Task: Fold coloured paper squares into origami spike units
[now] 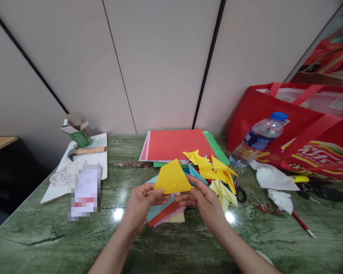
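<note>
A folded sheet of yellow paper is held up between my two hands, its narrow end pointing away from me. My left hand pinches its lower left corner, thumb on top. On the lower right corner, my right hand grips with its fingers closed. Beneath the folded paper lie loose coloured sheets in blue, orange, pink and cream, partly hidden by it and my hands. Just beyond my right hand sits a pile of folded yellow paper shapes, with a paler yellow one nearest me.
Red sheets are stacked by the wall over green ones. At right stand a plastic bottle and a red bag, with tissues and a red pencil nearby. On the left are a hammer and a small green box.
</note>
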Demonstrator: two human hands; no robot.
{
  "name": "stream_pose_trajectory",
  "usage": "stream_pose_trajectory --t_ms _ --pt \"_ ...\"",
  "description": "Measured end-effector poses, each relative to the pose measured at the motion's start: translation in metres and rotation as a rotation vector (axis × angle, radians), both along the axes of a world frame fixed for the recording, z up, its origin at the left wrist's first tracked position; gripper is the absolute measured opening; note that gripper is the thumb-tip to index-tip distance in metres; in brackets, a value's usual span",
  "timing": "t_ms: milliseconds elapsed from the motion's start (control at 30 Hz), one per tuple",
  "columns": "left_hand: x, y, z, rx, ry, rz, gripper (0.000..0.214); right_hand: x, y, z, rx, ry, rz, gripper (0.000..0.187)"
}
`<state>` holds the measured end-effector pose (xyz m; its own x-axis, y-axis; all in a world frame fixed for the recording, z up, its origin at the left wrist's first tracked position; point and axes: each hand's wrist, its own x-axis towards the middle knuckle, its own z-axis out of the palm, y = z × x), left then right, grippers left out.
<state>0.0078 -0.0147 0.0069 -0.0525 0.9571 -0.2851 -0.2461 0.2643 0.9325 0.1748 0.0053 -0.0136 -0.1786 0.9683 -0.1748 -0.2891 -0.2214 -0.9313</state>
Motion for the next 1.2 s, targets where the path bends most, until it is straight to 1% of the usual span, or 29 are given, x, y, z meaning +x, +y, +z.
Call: stream_pose_trajectory --t_ms 100,167,267,367,433,500,567,633,700,767,800,867,933,1033,1200 --pt "-0.004 0.001 0.005 0.004 0.053 -0.021 0.022 0.003 0.002 -0.001 0.050 -0.080 -0.059 0.036" --pt "-0.005 0.001 0.006 0.008 0.097 -0.052 0.020 0.005 0.002 -0.001 0.066 -0.099 -0.069 0.037" --pt "-0.006 0.000 0.006 0.021 0.179 -0.178 0.013 0.004 0.003 -0.001 0.095 -0.060 -0.077 0.040" --pt "-0.007 -0.002 0.005 0.054 0.255 -0.311 0.010 0.003 0.002 0.000 0.172 -0.059 -0.082 0.039" --pt "-0.007 -0.003 0.004 0.069 0.293 -0.359 0.011 0.003 0.000 0.001 0.202 -0.089 -0.051 0.038" --pt "-0.006 -0.004 0.004 0.048 0.306 -0.401 0.011 0.003 -0.001 0.002 0.216 -0.137 0.008 0.037" --pt "-0.004 -0.004 0.003 0.016 0.302 -0.440 0.012 0.003 -0.003 0.002 0.235 -0.232 0.079 0.032" --pt "-0.003 -0.004 0.002 0.016 0.305 -0.424 0.015 0.003 -0.004 0.002 0.257 -0.353 0.123 0.022" --pt "-0.002 -0.002 0.000 0.029 0.287 -0.341 0.024 0.003 -0.005 0.001 0.257 -0.422 0.126 0.015" --pt "0.000 0.000 -0.002 0.023 0.232 -0.233 0.034 0.002 -0.005 0.000 0.240 -0.385 0.107 0.017" --pt "0.000 0.000 -0.003 0.019 0.199 -0.185 0.035 0.002 -0.005 0.000 0.231 -0.340 0.104 0.020" --pt "0.002 0.001 -0.004 0.026 0.162 -0.104 0.028 0.001 -0.005 -0.002 0.216 -0.255 0.128 0.028" --pt "0.003 0.001 -0.004 0.044 0.164 -0.056 0.020 0.000 -0.005 -0.003 0.209 -0.222 0.171 0.026" --pt "0.004 0.001 -0.004 0.049 0.200 -0.056 0.020 0.000 -0.004 -0.006 0.216 -0.252 0.201 0.017" --pt "0.005 -0.001 -0.006 0.048 0.282 -0.096 0.021 0.000 -0.005 -0.008 0.264 -0.312 0.195 0.016"
